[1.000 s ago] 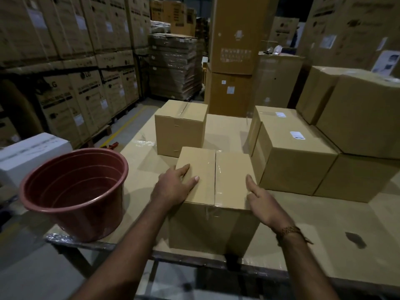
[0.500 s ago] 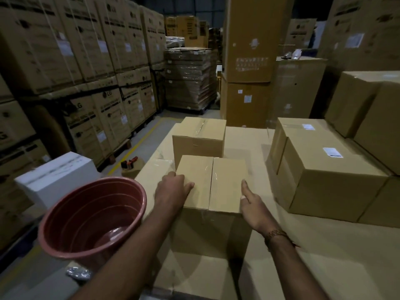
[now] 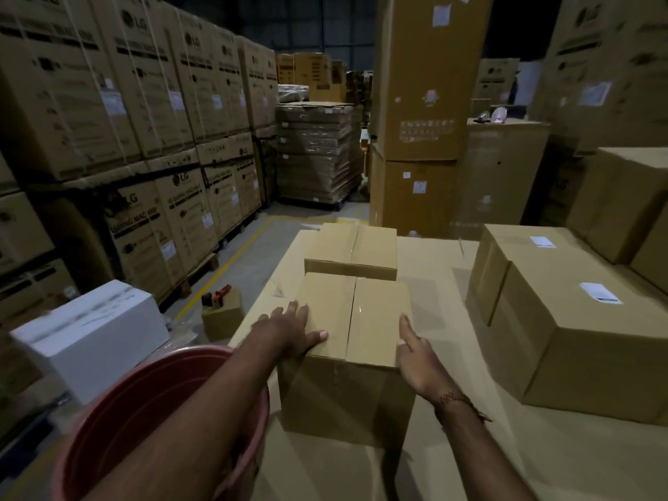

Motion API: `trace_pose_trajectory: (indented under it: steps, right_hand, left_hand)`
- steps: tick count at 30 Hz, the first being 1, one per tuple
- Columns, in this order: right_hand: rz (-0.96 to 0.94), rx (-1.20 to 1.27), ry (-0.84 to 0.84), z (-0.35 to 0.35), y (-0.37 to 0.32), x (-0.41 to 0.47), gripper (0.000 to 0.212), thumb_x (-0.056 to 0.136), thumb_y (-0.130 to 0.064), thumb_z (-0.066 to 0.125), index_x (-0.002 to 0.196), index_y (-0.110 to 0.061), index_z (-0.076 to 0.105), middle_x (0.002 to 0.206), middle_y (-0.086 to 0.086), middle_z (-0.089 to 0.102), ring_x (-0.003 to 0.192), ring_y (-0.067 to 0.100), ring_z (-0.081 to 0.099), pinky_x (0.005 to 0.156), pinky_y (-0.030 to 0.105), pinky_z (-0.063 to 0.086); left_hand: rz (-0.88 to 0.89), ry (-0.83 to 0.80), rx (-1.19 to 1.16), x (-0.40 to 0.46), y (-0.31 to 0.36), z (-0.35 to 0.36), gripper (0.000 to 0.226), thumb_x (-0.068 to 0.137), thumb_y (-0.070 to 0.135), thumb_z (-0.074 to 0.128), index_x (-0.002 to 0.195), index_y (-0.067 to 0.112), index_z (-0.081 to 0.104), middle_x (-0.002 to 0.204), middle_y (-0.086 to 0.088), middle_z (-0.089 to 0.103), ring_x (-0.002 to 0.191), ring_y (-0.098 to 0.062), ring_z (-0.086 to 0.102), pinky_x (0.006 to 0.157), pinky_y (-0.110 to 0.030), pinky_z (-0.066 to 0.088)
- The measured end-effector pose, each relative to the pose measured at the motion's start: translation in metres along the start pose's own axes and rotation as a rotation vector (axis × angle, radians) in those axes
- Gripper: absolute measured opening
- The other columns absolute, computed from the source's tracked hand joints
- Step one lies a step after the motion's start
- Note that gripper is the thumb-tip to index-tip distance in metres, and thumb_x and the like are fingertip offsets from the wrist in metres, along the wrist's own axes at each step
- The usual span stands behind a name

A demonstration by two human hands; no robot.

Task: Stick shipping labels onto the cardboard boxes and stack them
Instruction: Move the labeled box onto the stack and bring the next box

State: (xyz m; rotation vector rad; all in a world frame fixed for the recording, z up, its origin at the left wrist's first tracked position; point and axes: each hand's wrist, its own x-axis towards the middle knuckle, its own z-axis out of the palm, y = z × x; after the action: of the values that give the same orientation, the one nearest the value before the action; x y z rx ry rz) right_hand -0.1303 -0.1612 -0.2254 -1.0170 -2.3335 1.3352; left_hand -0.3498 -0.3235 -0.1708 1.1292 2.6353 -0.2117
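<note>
A person's two bare arms reach forward over a cardboard-covered tabletop (image 3: 452, 464) in a dim warehouse. At the centre sits a sealed cardboard box (image 3: 347, 356), clear tape running along its top seam. The left hand (image 3: 289, 332) lies flat on the box's top left edge, at about 9 o'clock from the seam, its grip spread with fingers straight and the thumb pointing across the lid. The right hand (image 3: 419, 359) rests against the box's right top edge at 3 o'clock, its grip also spread, fingers straight and pointing away; a braided band circles that wrist.

Directly behind, at 12 o'clock and touching or nearly touching, stands a second taped box (image 3: 352, 253). At 3 o'clock, apart from the central box, is a larger labelled box (image 3: 578, 341) with a white shipping label (image 3: 600, 293) on top; another labelled box (image 3: 524, 244) stands just behind it, at 1 o'clock.

At 8 o'clock, a red plastic tub (image 3: 144, 428) sits partly beneath the left forearm. A white carton (image 3: 94, 338) lies at 9 o'clock. Tall stacks of printed appliance cartons (image 3: 126, 103) line the left side at 10 o'clock.
</note>
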Motion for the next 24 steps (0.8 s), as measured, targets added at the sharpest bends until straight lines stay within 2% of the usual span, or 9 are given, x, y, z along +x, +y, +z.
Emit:
trace_pose_trajectory:
  steps: [2,10,24]
  right_hand:
    - [-0.003,-0.007,0.009,0.006,-0.004,0.009,0.059,0.116,-0.035,0.029,0.168,-0.044,0.003,0.177,0.005,0.013,0.159,0.031,0.025,0.126,0.047,0.025]
    - [0.004,-0.01,0.03,0.017,-0.015,0.028,0.058,0.116,-0.034,0.028,0.169,-0.043,0.005,0.176,0.005,0.017,0.156,0.03,0.029,0.123,0.044,0.027]
    - [0.017,0.001,0.065,0.023,-0.022,0.043,0.057,0.116,-0.033,0.029,0.168,-0.044,0.009,0.174,0.005,0.022,0.156,0.03,0.03,0.122,0.042,0.027]
  left_hand:
    - [0.009,-0.015,-0.024,0.011,-0.008,-0.001,0.094,0.099,0.079,0.029,0.168,0.024,-0.002,0.177,-0.006,-0.006,0.16,-0.038,0.012,0.124,-0.062,0.024]
    - [0.061,-0.048,-0.112,0.031,-0.021,-0.008,0.093,0.104,0.069,0.034,0.168,0.016,-0.008,0.175,-0.012,-0.016,0.162,-0.035,0.006,0.127,-0.056,0.022]
    - [0.099,-0.025,-0.19,0.049,-0.033,-0.007,0.093,0.105,0.067,0.035,0.167,0.014,-0.01,0.174,-0.012,-0.019,0.163,-0.033,0.002,0.13,-0.052,0.017]
